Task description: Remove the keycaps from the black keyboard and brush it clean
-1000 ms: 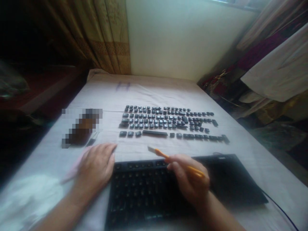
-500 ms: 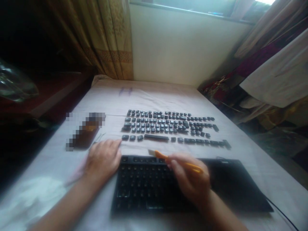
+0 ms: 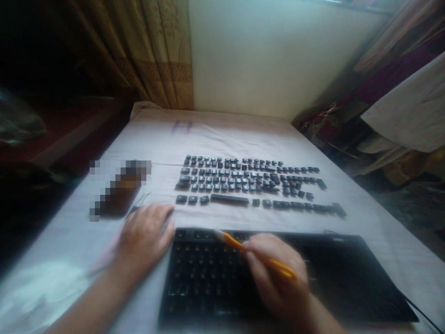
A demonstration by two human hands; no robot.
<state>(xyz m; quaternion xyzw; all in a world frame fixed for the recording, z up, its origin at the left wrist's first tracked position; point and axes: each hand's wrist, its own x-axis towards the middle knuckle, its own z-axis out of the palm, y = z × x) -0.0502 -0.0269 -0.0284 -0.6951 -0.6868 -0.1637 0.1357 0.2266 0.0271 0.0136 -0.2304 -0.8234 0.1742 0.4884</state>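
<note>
A black keyboard base [image 3: 347, 283] with its keys taken off lies on the white cloth in front of me. My right hand [image 3: 278, 273] is closed on an orange-handled brush [image 3: 236, 243], whose pale tip rests near the base's top row. My left hand [image 3: 144, 236] lies flat beside the base's left end, fingers together, on a pinkish cloth [image 3: 107, 255]. Rows of loose black keycaps [image 3: 250, 183] are laid out beyond the base.
A dark pixelated object [image 3: 120, 190] lies to the left of the keycaps. The white-covered table [image 3: 225, 134] meets a pale wall at the back. Curtains [image 3: 156, 51] hang at back left; piled fabrics [image 3: 399, 106] crowd the right. A cable [image 3: 422, 315] leaves the base's right end.
The brush tip has moved down from above the base's top edge onto its top row. My left hand has stayed at the base's left end. The view has shifted slightly.
</note>
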